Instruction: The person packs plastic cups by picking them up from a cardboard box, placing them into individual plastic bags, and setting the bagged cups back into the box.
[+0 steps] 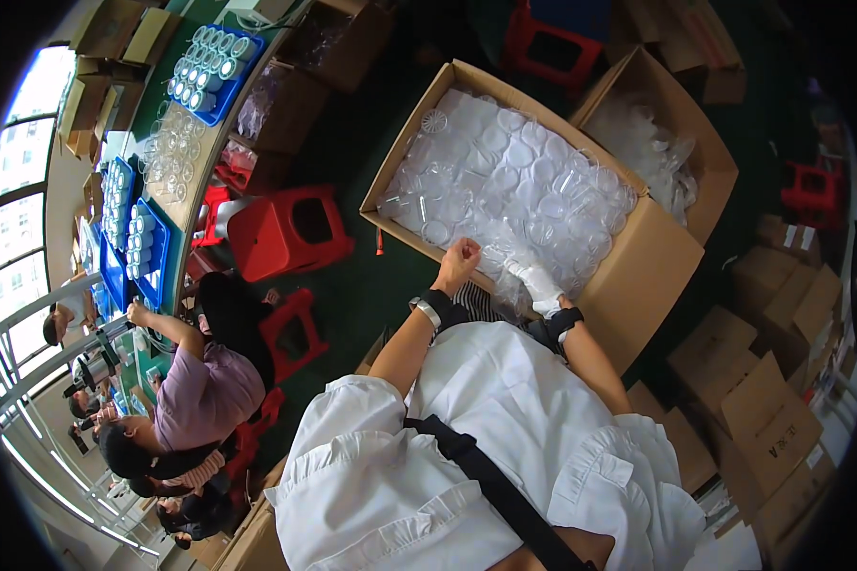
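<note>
A large open cardboard box (671, 262) stands in front of me, filled with clear round plastic containers (514, 157). At the box's near edge is my bare left hand (460, 262), its fingers curled together in a pinch; whatever is between them is too small or transparent to make out. Beside it, my right hand (535, 283) wears a white glove and closes on some crumpled clear plastic film (512, 249) at the near side of the box. Dark bands go around both my wrists, and the left also carries a metal watch or bracelet.
Another cardboard box (719, 181) with clear plastic bags adjoins on the right. Red stools (290, 228) stand to the left. Along a long bench (200, 181) sit blue trays (221, 107) of jars; a person in purple (209, 395) works there. Cartons (771, 419) crowd the right.
</note>
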Demonstrator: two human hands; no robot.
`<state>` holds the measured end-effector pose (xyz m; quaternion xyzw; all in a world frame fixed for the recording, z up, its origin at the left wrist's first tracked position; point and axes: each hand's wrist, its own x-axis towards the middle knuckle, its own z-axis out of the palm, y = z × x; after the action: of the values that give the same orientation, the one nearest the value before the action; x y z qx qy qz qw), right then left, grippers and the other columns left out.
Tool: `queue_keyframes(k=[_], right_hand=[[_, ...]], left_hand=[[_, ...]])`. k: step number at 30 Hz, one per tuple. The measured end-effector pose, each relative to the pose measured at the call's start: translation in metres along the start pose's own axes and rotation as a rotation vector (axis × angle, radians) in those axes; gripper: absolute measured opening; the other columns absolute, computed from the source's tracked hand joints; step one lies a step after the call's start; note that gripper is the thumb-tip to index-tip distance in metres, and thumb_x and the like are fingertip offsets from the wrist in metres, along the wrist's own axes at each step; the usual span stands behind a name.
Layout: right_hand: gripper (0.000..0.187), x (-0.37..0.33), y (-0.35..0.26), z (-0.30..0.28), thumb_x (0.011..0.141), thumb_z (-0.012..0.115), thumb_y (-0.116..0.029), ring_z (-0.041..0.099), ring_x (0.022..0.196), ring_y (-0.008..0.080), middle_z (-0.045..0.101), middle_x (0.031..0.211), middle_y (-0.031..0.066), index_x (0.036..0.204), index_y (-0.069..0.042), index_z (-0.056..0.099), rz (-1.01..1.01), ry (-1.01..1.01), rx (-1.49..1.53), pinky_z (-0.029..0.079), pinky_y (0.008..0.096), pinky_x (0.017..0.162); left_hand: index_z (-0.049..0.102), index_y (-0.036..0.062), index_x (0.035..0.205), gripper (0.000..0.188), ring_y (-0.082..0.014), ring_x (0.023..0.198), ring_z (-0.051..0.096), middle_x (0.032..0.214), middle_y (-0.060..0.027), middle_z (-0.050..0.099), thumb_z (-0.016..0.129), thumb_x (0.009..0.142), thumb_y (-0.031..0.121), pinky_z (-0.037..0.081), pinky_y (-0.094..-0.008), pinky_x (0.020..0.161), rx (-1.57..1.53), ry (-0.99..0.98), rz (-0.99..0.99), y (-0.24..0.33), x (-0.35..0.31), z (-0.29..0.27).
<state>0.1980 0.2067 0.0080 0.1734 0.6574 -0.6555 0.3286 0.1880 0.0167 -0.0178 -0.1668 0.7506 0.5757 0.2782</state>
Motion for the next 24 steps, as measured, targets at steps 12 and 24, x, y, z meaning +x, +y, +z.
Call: queue_keyframes(k=[12,24], right_hand=[[0.027,-0.002,0.014,-0.02,0.084,0.057,-0.01,0.055,0.084,0.0152,0.059,0.093,0.0045,0.11,-0.003,0.053,0.302,-0.084,0.613,0.043,0.0272,0.079],[0.031,0.0,-0.016,0.032,0.082,0.058,-0.015,0.059,0.084,0.0155,0.062,0.097,0.0069,0.112,-0.008,0.054,-0.293,0.065,-0.377,0.046,0.0297,0.072]], left_hand=[[0.058,0.0017,0.095,0.018,-0.0171,0.084,0.058,0.093,-0.0069,0.055,0.06,0.077,0.002,0.048,-0.027,0.069,0.111,-0.137,0.435,0.029,-0.011,-0.009],[0.051,-0.0001,0.081,0.004,-0.021,0.066,0.055,0.071,-0.0092,0.054,0.05,0.078,-0.003,0.045,-0.0298,0.061,0.192,-0.072,0.373,0.044,-0.029,-0.018]])
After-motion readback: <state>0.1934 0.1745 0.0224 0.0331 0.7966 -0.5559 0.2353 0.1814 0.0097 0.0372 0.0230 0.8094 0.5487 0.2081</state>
